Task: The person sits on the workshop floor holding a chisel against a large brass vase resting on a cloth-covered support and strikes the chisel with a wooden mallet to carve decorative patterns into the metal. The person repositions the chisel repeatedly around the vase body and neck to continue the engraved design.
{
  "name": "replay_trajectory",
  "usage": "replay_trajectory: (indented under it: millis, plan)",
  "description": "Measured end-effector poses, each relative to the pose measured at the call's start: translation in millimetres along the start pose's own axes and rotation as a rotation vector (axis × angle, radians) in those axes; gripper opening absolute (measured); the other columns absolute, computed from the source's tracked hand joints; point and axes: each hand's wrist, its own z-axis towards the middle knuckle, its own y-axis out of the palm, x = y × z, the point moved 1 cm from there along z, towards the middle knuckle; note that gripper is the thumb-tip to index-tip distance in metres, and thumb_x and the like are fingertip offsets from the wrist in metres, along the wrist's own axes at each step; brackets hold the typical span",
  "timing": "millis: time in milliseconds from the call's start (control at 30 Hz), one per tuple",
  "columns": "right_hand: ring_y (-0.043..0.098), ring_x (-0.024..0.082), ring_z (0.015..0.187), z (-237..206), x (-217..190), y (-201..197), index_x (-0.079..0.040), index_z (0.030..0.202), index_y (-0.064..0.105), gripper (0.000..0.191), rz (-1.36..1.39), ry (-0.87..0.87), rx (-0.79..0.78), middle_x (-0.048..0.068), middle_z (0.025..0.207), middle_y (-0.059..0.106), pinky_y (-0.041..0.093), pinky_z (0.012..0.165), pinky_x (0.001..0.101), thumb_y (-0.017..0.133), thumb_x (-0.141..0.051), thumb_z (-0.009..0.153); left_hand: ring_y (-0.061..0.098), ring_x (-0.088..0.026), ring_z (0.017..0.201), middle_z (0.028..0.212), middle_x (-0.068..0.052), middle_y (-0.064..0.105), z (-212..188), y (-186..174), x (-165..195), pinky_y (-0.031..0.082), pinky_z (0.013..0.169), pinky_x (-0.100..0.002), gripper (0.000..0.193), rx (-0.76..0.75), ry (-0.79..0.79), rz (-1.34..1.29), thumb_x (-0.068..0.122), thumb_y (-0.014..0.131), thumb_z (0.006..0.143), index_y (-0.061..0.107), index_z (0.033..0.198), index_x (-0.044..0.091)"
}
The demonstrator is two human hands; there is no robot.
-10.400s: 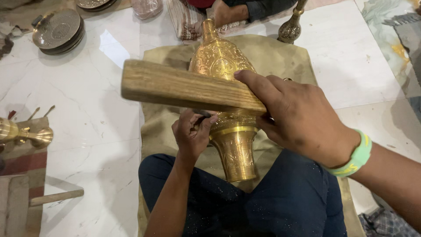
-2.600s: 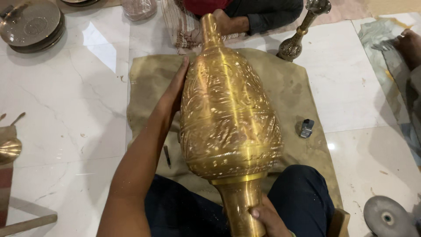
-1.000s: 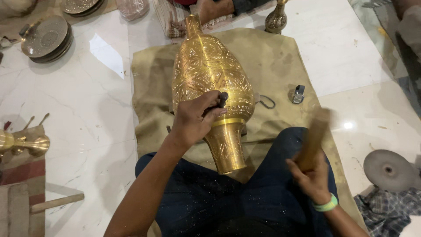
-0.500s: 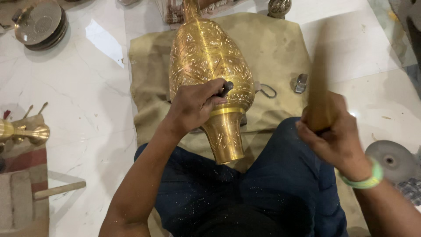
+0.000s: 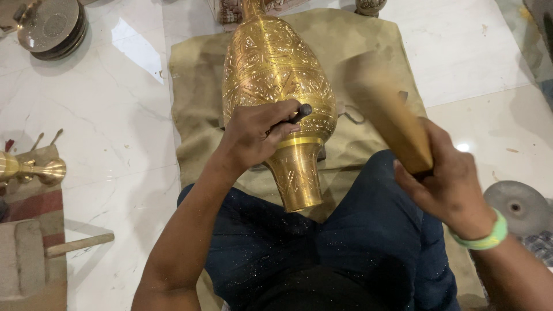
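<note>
A large engraved brass vase lies on its side on an olive cloth, its narrow neck pointing at my lap. My left hand rests on the vase's lower body, closed around a small dark chisel whose head sticks out to the right. My right hand, with a green wristband, grips a wooden mallet block, blurred by motion, raised to the right of the vase.
Stacked metal plates sit at top left. A brass piece and a wooden-handled tool lie on the left. A grey grinding disc rests on the right. White marble floor surrounds the cloth.
My right hand picked up the wooden block and has swung it up and toward the vase. My left hand keeps the chisel on the vase's lower body.
</note>
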Motion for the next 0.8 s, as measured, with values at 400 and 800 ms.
replay_trajectory:
  millis: [400,800]
  plan:
    - [0.074,0.031,0.079,-3,12,-1,-0.005,0.146,0.048,0.069,0.003,-0.090,0.077,0.017,0.093,0.073,0.059,0.070,0.0402,0.079,-0.012,0.084,0.075,-0.024,0.086,0.103,-0.012,0.075,0,0,2,0.059,0.075,-0.034,0.038,0.024,0.023,0.001,0.004,0.081,0.091,0.064,0.125,0.009]
    - [0.072,0.022,0.075,0,-2,-7,-0.008,0.123,0.056,0.041,0.022,-0.067,0.122,0.010,0.090,0.072,0.057,0.068,0.0338,0.082,-0.015,0.092,0.072,-0.018,0.077,0.095,-0.008,0.073,-5,4,-1,0.055,0.068,-0.034,0.038,0.041,-0.021,-0.024,0.004,0.082,0.092,0.062,0.124,0.011]
